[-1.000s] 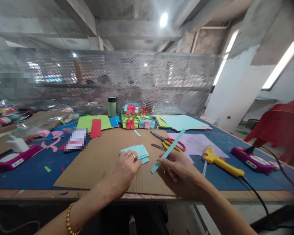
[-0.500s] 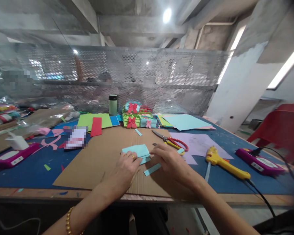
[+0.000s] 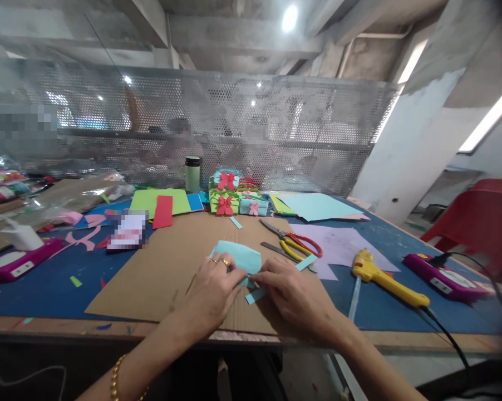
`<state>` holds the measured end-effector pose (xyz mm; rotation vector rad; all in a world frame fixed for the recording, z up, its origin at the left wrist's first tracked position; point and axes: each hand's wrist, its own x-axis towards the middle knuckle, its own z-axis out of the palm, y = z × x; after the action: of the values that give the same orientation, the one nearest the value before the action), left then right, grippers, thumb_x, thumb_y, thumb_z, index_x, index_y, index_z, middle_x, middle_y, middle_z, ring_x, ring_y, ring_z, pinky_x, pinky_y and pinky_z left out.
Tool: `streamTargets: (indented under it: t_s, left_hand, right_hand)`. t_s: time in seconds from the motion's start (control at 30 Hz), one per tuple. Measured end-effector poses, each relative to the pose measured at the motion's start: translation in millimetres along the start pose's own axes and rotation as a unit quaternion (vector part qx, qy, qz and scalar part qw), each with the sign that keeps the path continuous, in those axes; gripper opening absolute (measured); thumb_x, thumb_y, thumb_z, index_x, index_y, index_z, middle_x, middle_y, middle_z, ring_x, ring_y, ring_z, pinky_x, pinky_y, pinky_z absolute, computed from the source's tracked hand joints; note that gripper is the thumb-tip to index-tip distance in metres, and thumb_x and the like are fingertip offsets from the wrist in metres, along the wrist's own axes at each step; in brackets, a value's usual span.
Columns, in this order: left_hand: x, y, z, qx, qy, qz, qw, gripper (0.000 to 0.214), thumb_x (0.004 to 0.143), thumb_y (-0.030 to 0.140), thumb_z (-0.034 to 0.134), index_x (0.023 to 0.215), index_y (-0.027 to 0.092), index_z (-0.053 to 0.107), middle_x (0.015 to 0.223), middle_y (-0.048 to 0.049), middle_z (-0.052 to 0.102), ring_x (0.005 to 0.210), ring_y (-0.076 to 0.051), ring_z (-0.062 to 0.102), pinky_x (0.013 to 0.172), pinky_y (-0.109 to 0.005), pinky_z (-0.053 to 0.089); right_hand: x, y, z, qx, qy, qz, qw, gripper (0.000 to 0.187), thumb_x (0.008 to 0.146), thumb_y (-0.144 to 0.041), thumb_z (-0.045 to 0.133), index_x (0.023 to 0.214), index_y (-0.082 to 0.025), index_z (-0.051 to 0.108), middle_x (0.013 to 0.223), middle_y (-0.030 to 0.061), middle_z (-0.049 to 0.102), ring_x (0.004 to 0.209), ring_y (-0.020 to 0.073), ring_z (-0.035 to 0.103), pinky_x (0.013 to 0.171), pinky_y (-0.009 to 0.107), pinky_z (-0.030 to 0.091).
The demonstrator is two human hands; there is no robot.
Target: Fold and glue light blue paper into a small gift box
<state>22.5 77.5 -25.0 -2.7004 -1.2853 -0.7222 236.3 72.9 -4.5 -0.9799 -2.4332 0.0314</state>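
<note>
A folded piece of light blue paper [image 3: 239, 255] lies over the brown cardboard sheet [image 3: 163, 278], close to the front edge of the table. My left hand [image 3: 215, 287], with rings on it, is closed on the paper's left and near side. From the right, my right hand [image 3: 290, 287] pinches the near right edge of the same paper; its fingertips are partly hidden. Beside the right fingers rests a light blue paper strip [image 3: 255, 296], partly covered by that hand. Scissors [image 3: 299, 243] with red and yellow handles lie just beyond the right hand, with another blue strip [image 3: 307, 262] across them.
A yellow glue gun [image 3: 384, 282] lies at the right, its cord running off the front. Purple power strips [image 3: 443, 278] sit at both sides. Small paper boxes with bows [image 3: 226, 203], a green bottle [image 3: 192, 177] and coloured sheets [image 3: 321, 206] stand or lie at the back.
The blue paper's far part has lifted and bulged upward. My right hand has moved in to the near right edge of the paper, its fingers now pinching there.
</note>
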Motion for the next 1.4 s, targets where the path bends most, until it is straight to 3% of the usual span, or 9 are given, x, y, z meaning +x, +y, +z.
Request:
streamTargets:
  t_s: [0.2,0.33,0.43,0.53,0.63,0.73,0.83,1.2,1.4]
  left_hand:
    - [0.1,-1.7,2.1,-0.040,-0.001,0.003,0.999,0.014,0.093,0.014,0.053,0.100,0.022,0.063,0.101,-0.0057,0.059,0.097,-0.025,0.051,0.082,-0.040,0.039]
    - [0.1,-1.3,2.2,-0.041,0.005,0.007,0.999,0.017,0.093,0.012,0.051,0.099,0.022,0.063,0.101,-0.0059,0.060,0.096,-0.025,0.051,0.083,-0.040,0.038]
    - [0.4,0.3,1.1,-0.037,-0.003,0.004,0.999,0.020,0.095,0.012,0.049,0.101,0.022,0.065,0.103,-0.0070,0.062,0.097,-0.025,0.052,0.083,-0.040,0.038]
    - [-0.3,0.8,1.3,-0.042,0.003,0.003,0.999,0.023,0.096,0.013,0.048,0.104,0.023,0.067,0.104,-0.0068,0.063,0.099,-0.025,0.052,0.084,-0.041,0.037]
    - [-1.6,0.2,1.6,-0.043,0.016,0.006,0.999,0.023,0.096,0.014,0.049,0.105,0.024,0.067,0.105,-0.0067,0.063,0.100,-0.025,0.053,0.084,-0.041,0.037]
    - [-3.4,-0.8,1.1,-0.040,0.028,0.016,0.999,0.022,0.097,0.016,0.049,0.105,0.024,0.067,0.103,-0.0067,0.064,0.099,-0.025,0.053,0.084,-0.041,0.037]
    - [-6.7,-2.3,0.8,-0.044,0.054,0.031,0.997,0.020,0.097,0.016,0.050,0.104,0.023,0.067,0.100,-0.0060,0.064,0.098,-0.025,0.053,0.086,-0.042,0.036]
    - [-19.7,-0.6,-2.1,-0.057,0.072,0.026,0.995,0.017,0.096,0.016,0.049,0.091,0.022,0.064,0.092,-0.0035,0.065,0.091,-0.022,0.055,0.088,-0.042,0.035]
    - [-24.6,-8.7,8.9,-0.056,0.089,0.063,0.992,0.022,0.096,0.014,0.048,0.104,0.024,0.065,0.103,-0.0046,0.066,0.099,-0.023,0.058,0.088,-0.041,0.037]
  right_hand:
    - [-30.2,35.3,-23.7,-0.043,0.125,0.032,0.991,0.027,0.097,-0.016,0.046,0.110,-0.019,0.070,0.104,0.0103,0.069,0.096,0.0216,0.063,0.083,0.036,0.051]
    - [-75.0,76.8,-62.8,-0.198,0.201,0.112,0.953,0.024,0.095,-0.025,0.049,0.099,-0.021,0.073,0.096,0.0099,0.071,0.089,0.0252,0.066,0.077,0.038,0.052]
    - [-94.3,87.9,-79.6,-0.246,0.216,0.156,0.932,0.023,0.094,-0.028,0.050,0.095,-0.022,0.073,0.092,0.0085,0.072,0.083,0.0254,0.067,0.072,0.038,0.052]
    - [-81.4,69.6,-72.6,-0.173,0.177,0.109,0.963,0.021,0.095,-0.024,0.051,0.098,-0.023,0.071,0.094,0.0081,0.072,0.087,0.0229,0.067,0.076,0.036,0.053]
    - [-46.0,35.1,-50.3,-0.054,0.085,0.025,0.995,0.026,0.097,-0.015,0.045,0.107,-0.023,0.068,0.105,0.0095,0.070,0.100,0.0216,0.064,0.084,0.036,0.052]
    - [-12.3,6.7,-29.7,-0.037,-0.018,-0.019,0.999,0.029,0.094,-0.008,0.046,0.109,-0.022,0.067,0.111,0.0097,0.067,0.101,0.0224,0.060,0.087,0.039,0.051]
    - [4.3,-4.3,-17.7,-0.072,-0.069,-0.019,0.995,0.022,0.091,-0.008,0.053,0.103,-0.020,0.067,0.109,0.0104,0.066,0.100,0.0238,0.058,0.088,0.042,0.049]
    - [1.4,0.1,-8.5,-0.063,-0.052,-0.022,0.996,0.025,0.084,-0.006,0.056,0.104,-0.019,0.064,0.110,0.0110,0.064,0.101,0.0247,0.056,0.091,0.044,0.048]
    - [-15.5,3.1,-31.9,-0.077,-0.001,0.013,0.997,0.031,0.092,-0.007,0.049,0.116,-0.021,0.063,0.128,0.0115,0.061,0.112,0.0246,0.055,0.096,0.042,0.046]
